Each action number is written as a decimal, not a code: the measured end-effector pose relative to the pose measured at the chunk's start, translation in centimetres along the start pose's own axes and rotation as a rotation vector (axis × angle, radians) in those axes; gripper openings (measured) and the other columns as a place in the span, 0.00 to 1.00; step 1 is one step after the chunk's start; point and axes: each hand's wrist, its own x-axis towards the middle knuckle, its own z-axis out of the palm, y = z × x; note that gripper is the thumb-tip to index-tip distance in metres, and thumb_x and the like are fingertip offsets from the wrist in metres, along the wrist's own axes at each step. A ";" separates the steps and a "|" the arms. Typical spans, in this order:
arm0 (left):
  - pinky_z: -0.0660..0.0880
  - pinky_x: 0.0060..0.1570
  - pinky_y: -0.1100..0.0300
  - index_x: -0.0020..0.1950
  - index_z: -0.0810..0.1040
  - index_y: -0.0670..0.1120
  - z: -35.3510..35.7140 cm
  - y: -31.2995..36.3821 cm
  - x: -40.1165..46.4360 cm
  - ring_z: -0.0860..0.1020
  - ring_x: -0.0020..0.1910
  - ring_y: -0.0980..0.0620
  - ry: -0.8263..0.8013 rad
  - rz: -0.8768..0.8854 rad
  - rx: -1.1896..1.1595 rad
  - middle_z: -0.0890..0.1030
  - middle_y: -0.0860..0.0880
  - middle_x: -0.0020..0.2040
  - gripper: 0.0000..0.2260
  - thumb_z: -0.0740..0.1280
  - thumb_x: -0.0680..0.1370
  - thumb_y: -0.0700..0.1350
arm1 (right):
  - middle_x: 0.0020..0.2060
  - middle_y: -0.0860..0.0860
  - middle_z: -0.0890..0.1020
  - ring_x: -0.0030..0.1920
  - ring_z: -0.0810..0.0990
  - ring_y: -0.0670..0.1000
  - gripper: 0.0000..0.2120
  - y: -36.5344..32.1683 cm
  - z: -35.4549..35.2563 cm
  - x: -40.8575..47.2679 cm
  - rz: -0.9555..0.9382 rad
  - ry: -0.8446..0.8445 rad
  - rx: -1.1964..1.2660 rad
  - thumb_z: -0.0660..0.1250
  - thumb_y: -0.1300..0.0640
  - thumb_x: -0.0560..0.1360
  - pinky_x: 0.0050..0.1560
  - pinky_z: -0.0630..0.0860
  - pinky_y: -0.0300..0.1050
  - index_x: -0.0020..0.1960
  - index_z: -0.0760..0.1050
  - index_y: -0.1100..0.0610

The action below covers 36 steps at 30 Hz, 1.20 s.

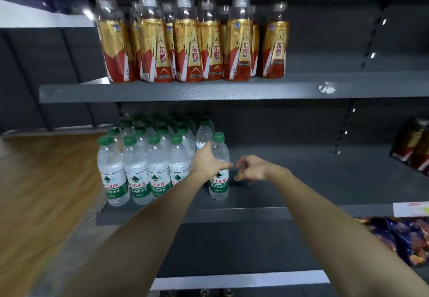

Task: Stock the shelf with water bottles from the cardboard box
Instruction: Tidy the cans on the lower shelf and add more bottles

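Several clear water bottles with green caps and green labels point(137, 171) stand in rows at the left end of the dark grey middle shelf point(290, 213). One more water bottle point(219, 180) stands upright just right of the front row. My left hand point(209, 161) grips this bottle at mid-height, thumb across its front. My right hand point(249, 169) hovers just right of the bottle with loosely curled fingers, holding nothing. The cardboard box is out of view.
The upper shelf point(209, 92) carries several gold and red drink bottles point(192, 41). Dark bottles point(415, 143) stand at the far right of the middle shelf. Colourful bags point(399, 238) lie on the shelf below. Wooden flooring point(46, 192) stretches to the left.
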 end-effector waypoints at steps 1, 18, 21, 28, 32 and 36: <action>0.79 0.51 0.50 0.56 0.72 0.50 0.2 -0.2 0.4 0.80 0.50 0.48 0.016 -0.020 0.000 0.81 0.50 0.51 0.32 0.81 0.59 0.57 | 0.52 0.56 0.81 0.50 0.81 0.53 0.16 0.0 0.0 0.9 -0.014 -0.007 -0.013 0.75 0.60 0.72 0.45 0.82 0.47 0.55 0.72 0.54; 0.70 0.53 0.60 0.74 0.58 0.49 -3.4 3.8 1.9 0.74 0.59 0.47 -0.122 0.144 0.283 0.73 0.44 0.64 0.47 0.82 0.63 0.49 | 0.43 0.54 0.81 0.42 0.79 0.50 0.19 -0.5 0.7 7.2 -0.198 -0.202 -0.182 0.71 0.66 0.70 0.42 0.79 0.46 0.60 0.74 0.62; 0.75 0.51 0.53 0.62 0.69 0.53 -4.0 4.2 1.9 0.74 0.54 0.46 -0.233 0.174 0.537 0.67 0.49 0.57 0.35 0.83 0.61 0.46 | 0.41 0.55 0.81 0.40 0.78 0.50 0.18 -0.5 0.9 7.5 -0.212 -0.213 -0.190 0.70 0.68 0.70 0.38 0.78 0.43 0.59 0.74 0.62; 0.75 0.57 0.49 0.72 0.65 0.48 -3.7 4.5 2.6 0.73 0.60 0.40 -0.162 0.095 0.701 0.66 0.42 0.64 0.40 0.81 0.65 0.47 | 0.42 0.55 0.80 0.39 0.78 0.50 0.13 0.4 1.3 8.5 -0.221 -0.214 -0.182 0.69 0.68 0.70 0.34 0.76 0.41 0.46 0.71 0.53; 0.76 0.56 0.49 0.72 0.66 0.46 -3.5 4.9 3.4 0.75 0.58 0.40 -0.159 0.090 0.807 0.70 0.41 0.63 0.36 0.80 0.68 0.44 | 0.47 0.58 0.83 0.41 0.79 0.51 0.14 0.7 1.5 9.3 -0.211 -0.208 -0.162 0.70 0.66 0.69 0.37 0.77 0.42 0.48 0.72 0.52; 0.74 0.57 0.52 0.71 0.69 0.43 -3.4 4.7 4.6 0.76 0.59 0.41 -0.141 0.072 0.826 0.75 0.40 0.61 0.31 0.77 0.71 0.41 | 0.50 0.58 0.83 0.43 0.79 0.51 0.14 0.7 1.8 10.0 -0.233 -0.219 -0.153 0.71 0.64 0.68 0.40 0.77 0.45 0.49 0.73 0.50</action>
